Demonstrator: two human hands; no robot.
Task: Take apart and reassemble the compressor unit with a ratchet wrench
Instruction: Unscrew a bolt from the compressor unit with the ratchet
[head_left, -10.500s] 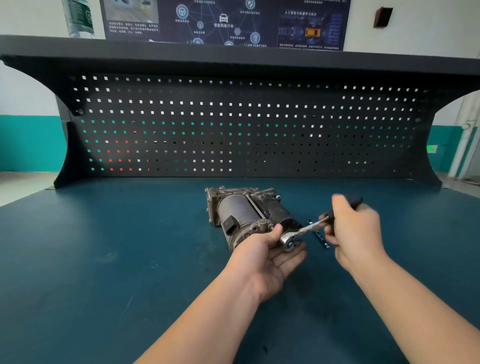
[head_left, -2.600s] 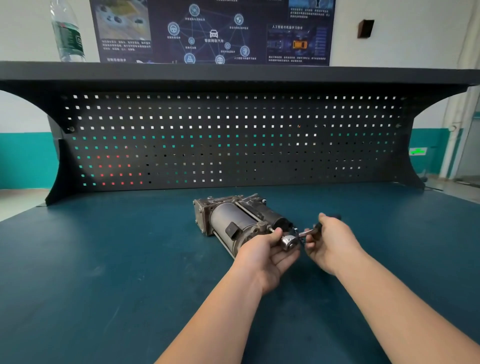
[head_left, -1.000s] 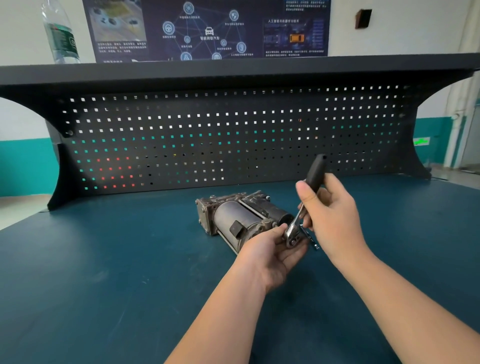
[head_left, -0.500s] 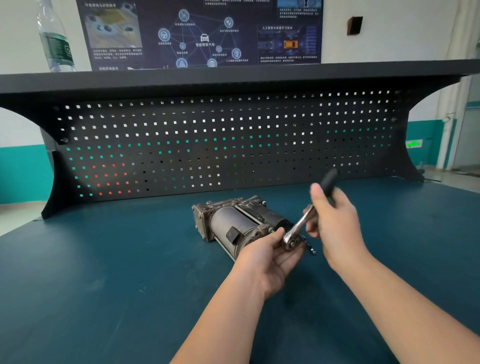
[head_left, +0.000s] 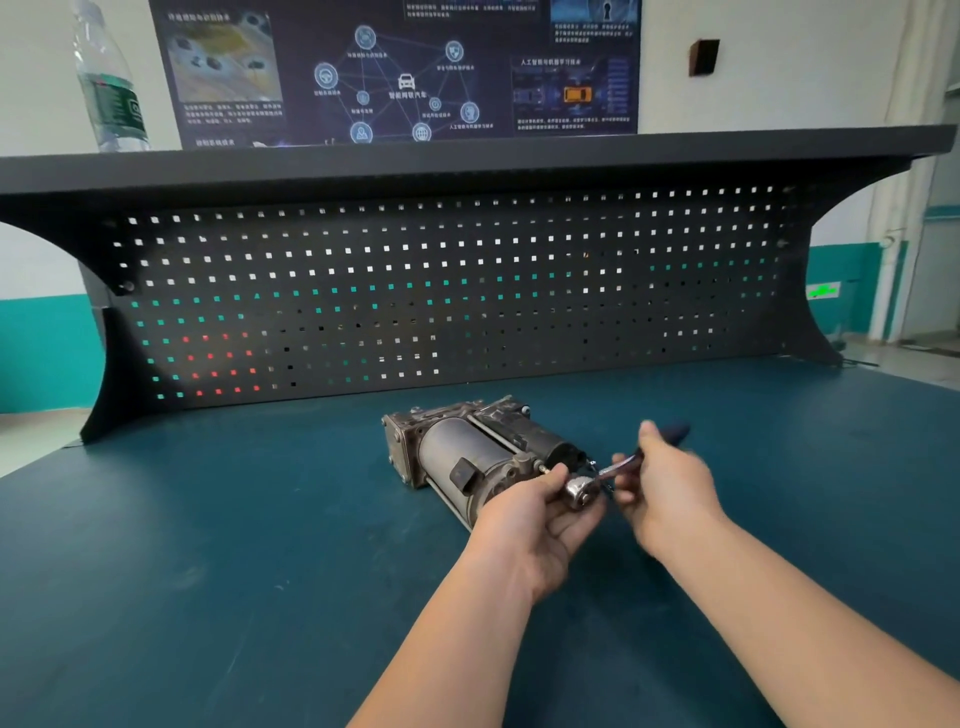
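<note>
The grey metal compressor unit (head_left: 467, 452) lies on its side in the middle of the dark teal bench top (head_left: 234, 545). A ratchet wrench (head_left: 584, 491) has its chrome head at the compressor's near end, its shaft running right and away to a dark handle (head_left: 675, 432). My left hand (head_left: 535, 519) cups the ratchet head, thumb on top and fingers beneath it. My right hand (head_left: 662, 488) grips the handle and is blurred by motion. The bolt under the head is hidden.
A black pegboard back panel (head_left: 441, 291) with a shelf (head_left: 467, 156) above closes off the far side of the bench. A plastic water bottle (head_left: 109, 88) stands on the shelf at the left. A poster (head_left: 405, 67) hangs on the wall.
My right hand has swung the wrench handle down from steeply raised to nearly level, pointing right. My left hand stays at the ratchet head. The compressor has not moved.
</note>
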